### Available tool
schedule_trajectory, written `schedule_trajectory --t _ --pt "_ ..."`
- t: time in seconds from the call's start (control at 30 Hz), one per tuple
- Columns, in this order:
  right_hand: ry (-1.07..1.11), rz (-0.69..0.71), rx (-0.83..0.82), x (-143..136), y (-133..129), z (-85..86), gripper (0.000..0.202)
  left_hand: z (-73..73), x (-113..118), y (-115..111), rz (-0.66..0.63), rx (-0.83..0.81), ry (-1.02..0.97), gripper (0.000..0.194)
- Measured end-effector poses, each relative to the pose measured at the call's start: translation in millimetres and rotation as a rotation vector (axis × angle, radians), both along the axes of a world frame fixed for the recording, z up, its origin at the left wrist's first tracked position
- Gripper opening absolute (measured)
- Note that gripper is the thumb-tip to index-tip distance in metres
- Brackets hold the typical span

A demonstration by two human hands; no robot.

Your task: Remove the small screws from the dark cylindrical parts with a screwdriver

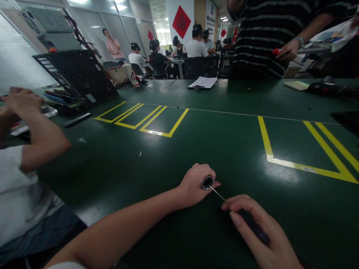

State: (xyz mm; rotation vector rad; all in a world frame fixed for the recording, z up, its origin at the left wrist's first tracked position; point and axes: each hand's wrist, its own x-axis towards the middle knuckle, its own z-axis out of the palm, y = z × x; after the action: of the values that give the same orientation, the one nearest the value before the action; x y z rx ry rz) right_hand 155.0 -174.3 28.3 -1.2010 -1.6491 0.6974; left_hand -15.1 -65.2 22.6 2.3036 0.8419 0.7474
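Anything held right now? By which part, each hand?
Left hand: a hollow cylinder, gripped around its side, open end exposed. Right hand: a screwdriver-like tool, held by its dark handle, thin shaft at the cylinder's opening.

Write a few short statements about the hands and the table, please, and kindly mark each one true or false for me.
1. The left hand holds a round, metal-rimmed part. True.
2. The right hand is empty. False: it holds a thin-shafted tool.
3. The tool's shaft points toward the part's open end. True.
4. The tape on the table is red. False: it is yellow.
5. A clipboard with papers lies near the table's far edge. True.
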Motion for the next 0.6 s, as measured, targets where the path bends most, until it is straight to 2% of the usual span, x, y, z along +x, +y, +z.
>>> schedule_trajectory --t 0.2,0.33,0.4,0.6 --pt "0.249 0.016 -0.313 3 1 -7.5 0.015 -1.5 1 -2 0.007 -0.013 -0.032 0.022" --pt "0.424 -0.05 -0.497 3 0 -11.4 0.02 -4.1 1 -2 0.005 0.026 -0.043 0.022" --pt "0.391 -0.077 -0.529 4 -3 -11.3 0.02 -4.7 1 -1 0.021 0.045 -0.023 0.02" --pt "0.187 -0.028 -0.524 2 -6 -4.4 0.028 -6.0 -1 1 0.019 0.059 0.055 0.015"
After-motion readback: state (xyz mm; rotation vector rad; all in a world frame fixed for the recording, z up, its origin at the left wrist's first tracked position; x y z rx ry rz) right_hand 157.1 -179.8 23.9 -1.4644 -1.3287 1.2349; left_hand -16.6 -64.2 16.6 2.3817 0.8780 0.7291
